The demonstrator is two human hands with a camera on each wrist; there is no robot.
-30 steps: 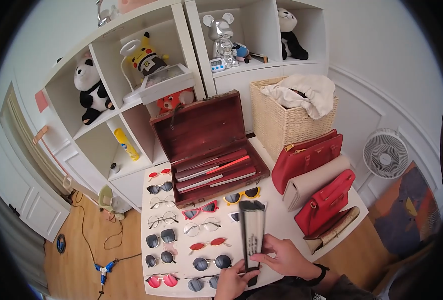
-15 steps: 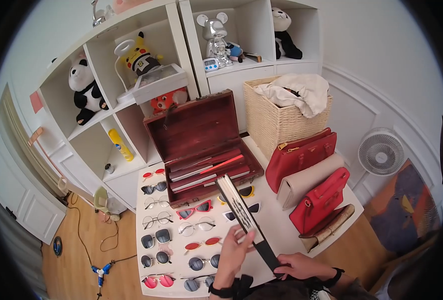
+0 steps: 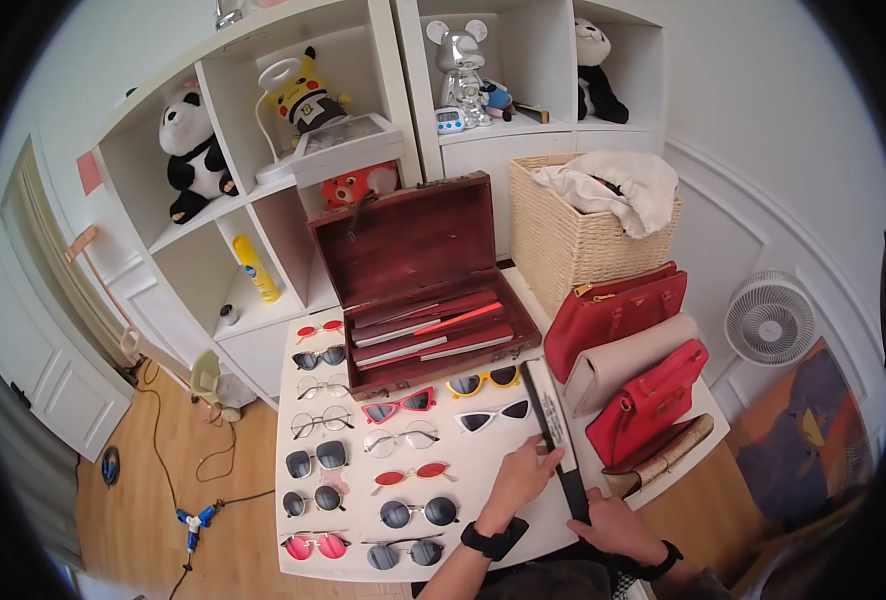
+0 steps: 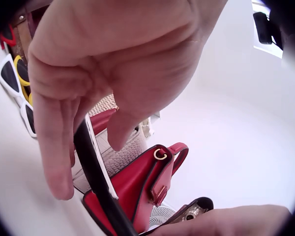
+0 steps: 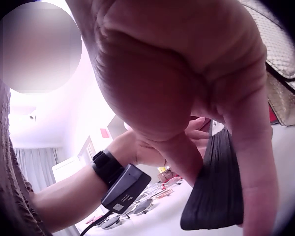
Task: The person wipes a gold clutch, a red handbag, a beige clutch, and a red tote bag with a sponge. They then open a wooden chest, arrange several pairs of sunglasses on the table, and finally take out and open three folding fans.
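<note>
A folded folding fan (image 3: 553,420) with black ribs and a pale leaf marked in black lies slanted between both hands, over the table's front right part. My left hand (image 3: 525,475) holds it partway along, thumb on one side and fingers on the other, as the left wrist view shows around the fan (image 4: 96,162). My right hand (image 3: 618,525) grips its near end; the black ribs (image 5: 216,187) pass between thumb and fingers in the right wrist view. White-framed sunglasses (image 3: 493,416) lie left of the fan, and a red handbag (image 3: 648,400) stands to its right.
An open dark-red case (image 3: 433,330) with several folded fans sits at the table's back. Rows of eyeglasses and sunglasses (image 3: 313,458) cover the left side. A beige bag (image 3: 628,360), another red handbag (image 3: 613,315) and a wicker basket (image 3: 573,230) line the right.
My left hand has shifted from the fan's near end to partway along, and my right hand to the near end. The fan has moved right, uncovering the white-framed sunglasses.
</note>
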